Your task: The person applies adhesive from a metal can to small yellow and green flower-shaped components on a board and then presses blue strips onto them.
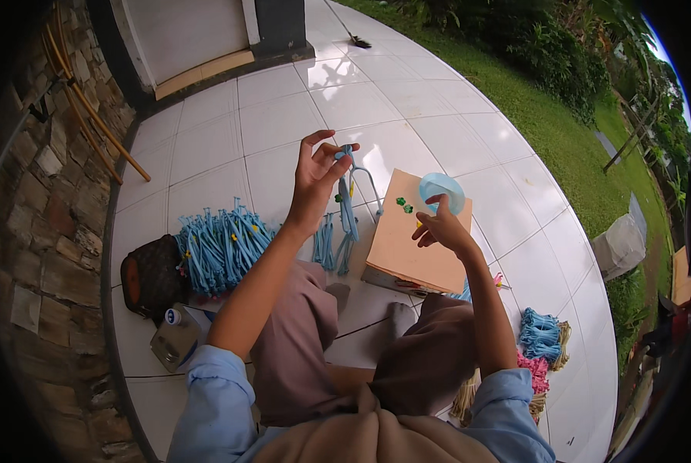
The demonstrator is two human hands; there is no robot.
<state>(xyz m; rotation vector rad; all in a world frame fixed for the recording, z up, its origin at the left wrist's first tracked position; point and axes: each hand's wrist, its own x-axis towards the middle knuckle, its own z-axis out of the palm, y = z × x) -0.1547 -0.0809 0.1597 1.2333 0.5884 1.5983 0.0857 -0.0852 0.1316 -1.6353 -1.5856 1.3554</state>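
Raised over the tiles, my left hand (317,184) pinches the top of a light blue cord strap (347,202) between thumb and fingers. The strap hangs down in loops, with a green bit and a yellow bit beside it. My right hand (444,231) hovers over a cardboard box (407,252), fingers apart, at the near edge of a translucent blue bowl (440,185). A tiny yellow piece (419,224) shows by its fingertips; whether they touch it is unclear. Green flower-shaped pieces (404,204) lie on the box top, left of the bowl.
A big pile of blue cord straps (223,248) lies at left, beside a dark brown bag (154,274) and a clear container with a blue-and-white cap (173,316). More blue bundles (540,335) and pink bundles (533,372) lie at right. A stone wall (48,255) bounds the left.
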